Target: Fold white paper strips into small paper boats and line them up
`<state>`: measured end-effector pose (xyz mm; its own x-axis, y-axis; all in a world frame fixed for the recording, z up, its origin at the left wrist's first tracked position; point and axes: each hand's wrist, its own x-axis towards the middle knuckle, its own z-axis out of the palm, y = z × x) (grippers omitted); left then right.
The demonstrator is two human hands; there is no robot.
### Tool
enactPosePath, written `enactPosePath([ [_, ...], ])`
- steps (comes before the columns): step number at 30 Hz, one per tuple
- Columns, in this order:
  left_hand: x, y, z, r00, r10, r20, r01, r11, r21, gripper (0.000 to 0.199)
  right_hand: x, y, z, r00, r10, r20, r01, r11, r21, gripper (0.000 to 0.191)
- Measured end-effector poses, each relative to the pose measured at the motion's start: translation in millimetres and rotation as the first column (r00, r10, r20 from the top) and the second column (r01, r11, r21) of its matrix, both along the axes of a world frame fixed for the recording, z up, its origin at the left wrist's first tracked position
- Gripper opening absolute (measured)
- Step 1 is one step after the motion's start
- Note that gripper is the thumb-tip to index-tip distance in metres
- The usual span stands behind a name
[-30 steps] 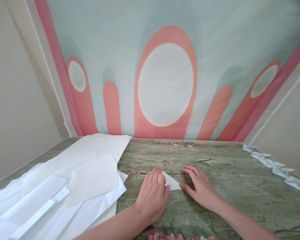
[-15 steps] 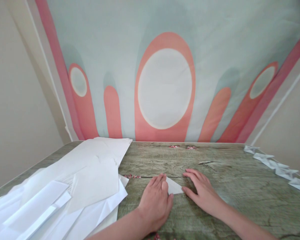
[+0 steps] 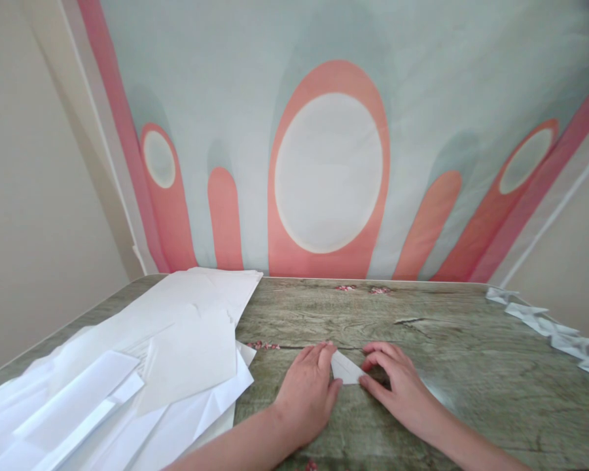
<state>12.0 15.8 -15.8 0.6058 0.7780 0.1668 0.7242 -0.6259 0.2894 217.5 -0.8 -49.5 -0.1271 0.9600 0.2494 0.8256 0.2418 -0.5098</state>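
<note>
A small white folded paper (image 3: 346, 369), roughly triangular, lies on the wooden table between my hands. My left hand (image 3: 308, 387) rests palm down over its left side, fingertips at the top corner and thumb at the lower left edge, holding it. At the right tip of the paper, the thumb and curled fingers of my right hand (image 3: 395, 383) pinch the corner. What part of the paper lies beneath the left fingers is hidden.
Loose white sheets and folded strips (image 3: 186, 366) are heaped on the left of the table (image 3: 294, 304). Several small folded paper pieces (image 3: 552, 327) stand in a row along the right edge. A patterned cloth (image 3: 328, 173) hangs behind the table.
The right fingers have curled inward and closed at the paper's right tip. The left fingers have shifted slightly, and a faint line now shows on the paper. The view has moved a little.
</note>
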Motion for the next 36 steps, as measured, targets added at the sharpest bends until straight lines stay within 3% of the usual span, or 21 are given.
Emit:
enactPosePath([
  [12,3.6,-0.2,2.0,0.997,-0.042,-0.07,0.043,0.999,0.016,0.047,-1.3,-0.9,2.8,1.0,-0.003,0.009,0.003,1.0,-0.001,0.009],
  [21,-7.0,4.6,-10.3,0.965,-0.039,0.261,0.075,0.989,-0.128,0.057,-5.9,-6.0,6.0,1.0,-0.01,0.027,0.011,1.0,-0.016,0.009],
  [24,-8.0,12.7,-16.1,0.924,0.073,0.375,-0.033,0.993,-0.112,0.056,-4.1,-4.8,6.1,1.0,-0.011,0.011,0.011,0.999,-0.034,0.009],
  [26,-8.6,18.8,-19.3,0.918,0.166,0.36,-0.171,0.985,-0.02,0.052,-2.9,-4.3,6.5,1.0,-0.011,-0.001,0.011,0.999,-0.046,0.01],
  [28,-8.9,23.0,-20.5,0.931,0.216,0.295,-0.23,0.973,0.011,0.048,-2.4,-4.3,7.0,1.0,-0.012,-0.013,0.011,0.999,-0.052,0.01],
  [32,-8.3,23.5,-15.9,0.967,0.179,0.179,-0.185,0.983,0.016,0.03,-3.4,-5.2,7.6,1.0,-0.015,-0.026,0.014,0.998,-0.054,0.009],
  [36,-8.2,22.4,-11.0,0.943,0.169,0.287,-0.162,0.986,-0.047,0.021,-4.3,-5.7,7.0,0.999,-0.012,-0.04,0.01,0.999,-0.051,0.011],
])
